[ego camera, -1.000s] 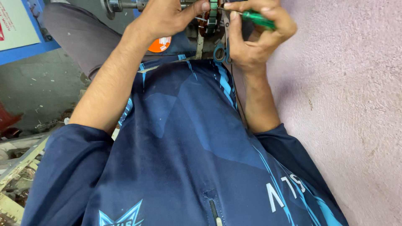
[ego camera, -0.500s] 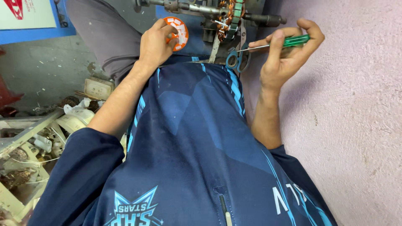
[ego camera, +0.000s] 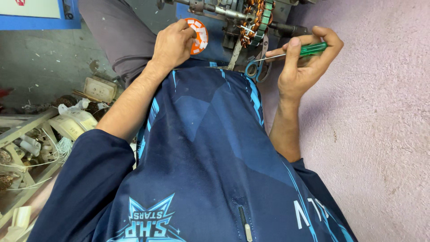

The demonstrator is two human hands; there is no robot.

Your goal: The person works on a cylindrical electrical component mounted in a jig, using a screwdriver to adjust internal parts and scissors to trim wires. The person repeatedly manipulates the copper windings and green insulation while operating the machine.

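Now my left hand (ego camera: pixel 172 44) has drawn back from the stator (ego camera: pixel 256 24) and closes on an orange disc (ego camera: pixel 197 36) with white patches, held just above my shirt (ego camera: pixel 210 148); half a second ago it sat at about the same spot, a second ago both hands crowded the windings; so I judge the close work on the coils is paused while the disc is readied. My right hand (ego camera: pixel 304 67) has also pulled out to the right; it grips a green screwdriver (ego camera: pixel 309 49), blade pointing left toward the stator, tip near but not clearly touching. Scissors (ego camera: pixel 256 67) hang below the stator, blue handles down, between the hands. The stator sits on a metal shaft (ego camera: pixel 215 10) at the top, copper coils showing; I see no worktop under it. As for containers: a pale tray (ego camera: pixel 99 88) lies on the floor (ego camera: pixel 40 62) at left; I cannot tell its contents; white parts and wire are heaped beside it.
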